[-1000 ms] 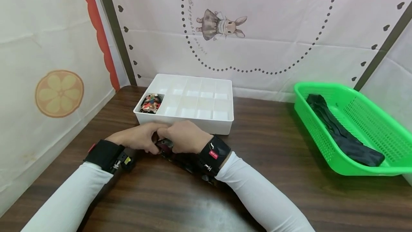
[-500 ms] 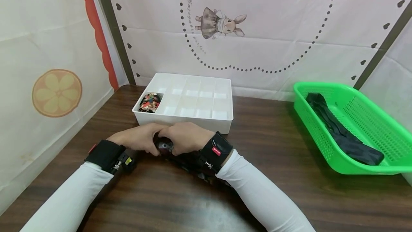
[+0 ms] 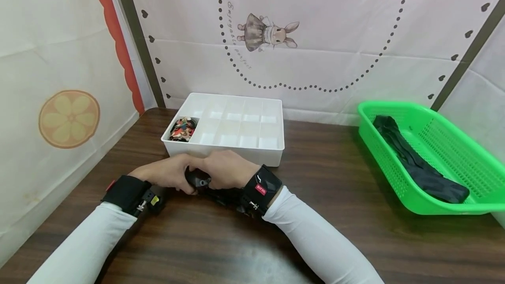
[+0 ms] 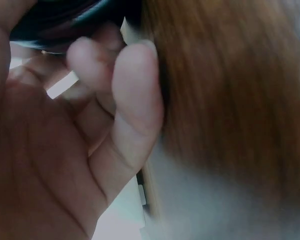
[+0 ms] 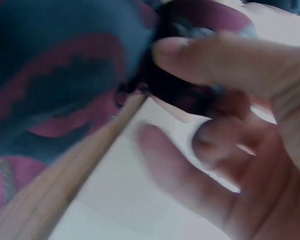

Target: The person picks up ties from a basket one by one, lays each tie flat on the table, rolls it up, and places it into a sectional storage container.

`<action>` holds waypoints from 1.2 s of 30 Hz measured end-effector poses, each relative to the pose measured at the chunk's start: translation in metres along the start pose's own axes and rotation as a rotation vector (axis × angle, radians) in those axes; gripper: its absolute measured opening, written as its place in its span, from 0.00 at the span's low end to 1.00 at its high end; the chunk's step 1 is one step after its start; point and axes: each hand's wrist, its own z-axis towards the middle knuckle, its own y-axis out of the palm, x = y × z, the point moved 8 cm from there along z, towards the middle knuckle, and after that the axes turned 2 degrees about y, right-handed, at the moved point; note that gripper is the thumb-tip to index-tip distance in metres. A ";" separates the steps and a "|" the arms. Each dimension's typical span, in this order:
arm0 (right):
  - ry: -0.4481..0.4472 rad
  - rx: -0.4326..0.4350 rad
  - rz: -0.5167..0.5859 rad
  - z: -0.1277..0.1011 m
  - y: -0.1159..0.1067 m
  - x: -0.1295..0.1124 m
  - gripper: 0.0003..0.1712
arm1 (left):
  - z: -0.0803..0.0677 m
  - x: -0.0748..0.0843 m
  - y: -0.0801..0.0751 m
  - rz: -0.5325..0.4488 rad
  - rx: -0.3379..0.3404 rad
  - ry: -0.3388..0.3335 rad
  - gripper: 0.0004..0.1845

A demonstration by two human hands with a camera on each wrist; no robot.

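In the head view, my two hands meet in front of the white box, with a dark patterned strip of cloth (image 3: 198,179), partly rolled up, between them. Thumb and fingers of my left hand (image 3: 167,173) curl round one side of the roll; its dark edge (image 4: 70,22) tops the left wrist view. My right hand (image 3: 226,170) pinches the roll (image 5: 175,82) with the thumb on it, in the right wrist view. From there a loose teal and maroon length of the cloth (image 5: 65,65) spreads leftward, blurred. The right forearm hides part of it in the head view.
The white divided box (image 3: 256,156) stands just beyond my hands. A rolled, colourful patterned cloth (image 3: 183,129) fills its front left compartment. On the right, a green basket (image 3: 388,179) holds a folded black cloth (image 3: 418,161). Fabric walls (image 3: 335,34) enclose the brown table (image 3: 315,214).
The roll has turned between my fingers, and less of the loose strip shows beneath my right wrist. Both hands stay in nearly the same place; box and basket are unmoved.
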 end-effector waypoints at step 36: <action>-0.034 0.093 -0.018 0.000 0.000 -0.003 0.22 | -0.002 -0.004 0.001 -0.045 0.016 0.006 0.24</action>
